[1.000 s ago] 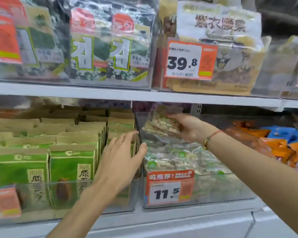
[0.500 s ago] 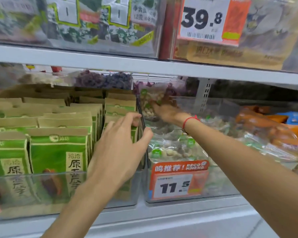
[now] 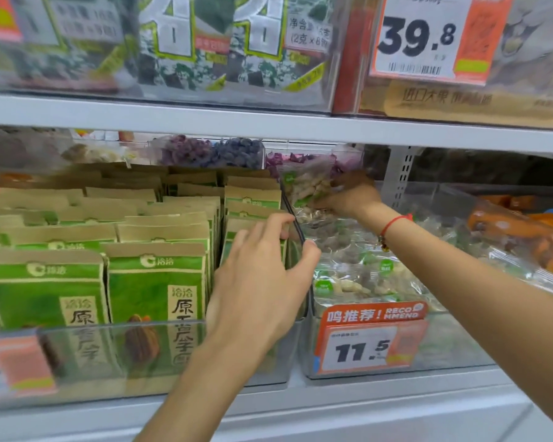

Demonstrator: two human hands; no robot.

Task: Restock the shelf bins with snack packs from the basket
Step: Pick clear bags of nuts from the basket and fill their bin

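My right hand (image 3: 348,197) reaches deep into the clear middle bin (image 3: 454,342) and grips a transparent nut snack pack (image 3: 307,189) at the back of the row. Several more clear nut packs (image 3: 358,282) lie in that bin behind the 11.5 price tag (image 3: 369,341). My left hand (image 3: 262,282) pinches the dark divider wall (image 3: 296,224) between this bin and the green-pack bin, thumb on the nut side, fingers on the green side. The basket is out of view.
Green and tan seed packs (image 3: 154,282) fill the left bin. Orange packs (image 3: 524,231) sit in the bin to the right. The upper shelf edge (image 3: 268,122) hangs low over the bins, with seaweed packs (image 3: 211,43) and a 39.8 tag (image 3: 422,36) above.
My right hand has carried the nut pack from above the bin's middle down to the back of the row. The view has moved closer and lower. My left hand stays on the divider.
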